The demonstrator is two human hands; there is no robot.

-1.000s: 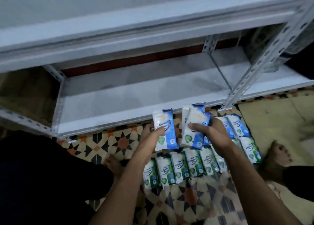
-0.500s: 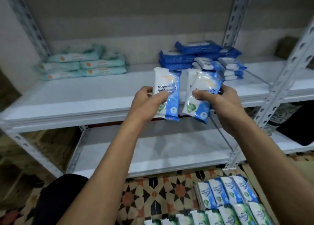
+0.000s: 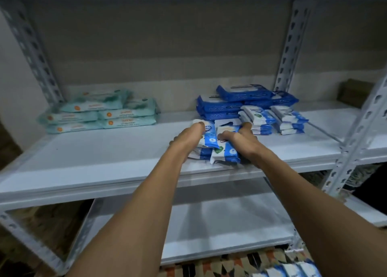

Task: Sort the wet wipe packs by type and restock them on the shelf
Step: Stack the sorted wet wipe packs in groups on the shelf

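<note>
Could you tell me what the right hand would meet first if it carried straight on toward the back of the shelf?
Probably the stack of small white-and-blue wipe packs just beyond the right hand, though depth is uncertain.

Small white-and-blue plastic wipe packs (image 3: 225, 149) partly covered by both hands; their print blurred, count unclear. More white-and-blue packs on the patterned floor (image 3: 293, 270), near right, cut by the bottom edge. Brown box (image 3: 354, 92), far right, too dim to identify.

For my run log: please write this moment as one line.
left hand: holds packs | right hand: holds packs | place: on shelf | step: placing
</note>
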